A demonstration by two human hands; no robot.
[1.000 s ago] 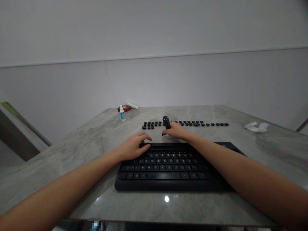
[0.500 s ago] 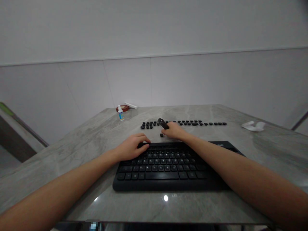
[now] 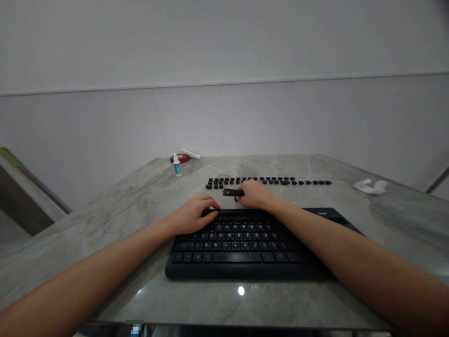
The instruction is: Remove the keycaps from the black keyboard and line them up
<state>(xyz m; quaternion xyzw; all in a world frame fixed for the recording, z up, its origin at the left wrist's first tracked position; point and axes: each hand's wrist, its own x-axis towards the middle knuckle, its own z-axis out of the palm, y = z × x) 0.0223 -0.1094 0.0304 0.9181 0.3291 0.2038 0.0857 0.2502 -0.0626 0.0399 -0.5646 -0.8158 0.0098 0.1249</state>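
A black keyboard (image 3: pixel 238 270) lies in front of me, with its upper rows partly covered by my right forearm. My left hand (image 3: pixel 194 215) rests on its back left corner, thumb and fingers apart. Beyond the back edge, my right hand (image 3: pixel 253 194) is closed on a short black tool (image 3: pixel 232 192), which points left and lies nearly level. A small dark bit shows under the right fingertips, probably a loose keycap; whether it is pinched is hidden. Rows of loose black keycaps (image 3: pixel 277 180) stretch across the table just behind that hand.
A small white-capped bottle (image 3: pixel 177 167) stands at the back left, near a reddish-brown object (image 3: pixel 179 158) and a white flat piece (image 3: pixel 192 154). Crumpled white tissue (image 3: pixel 370 186) lies at the right. The marbled grey table (image 3: pixel 129 206) ends at a wall behind.
My right hand has tipped the black tool from slanting upward to nearly level and lowered slightly over the single keycap nearest the keyboard. My left hand stays in place.
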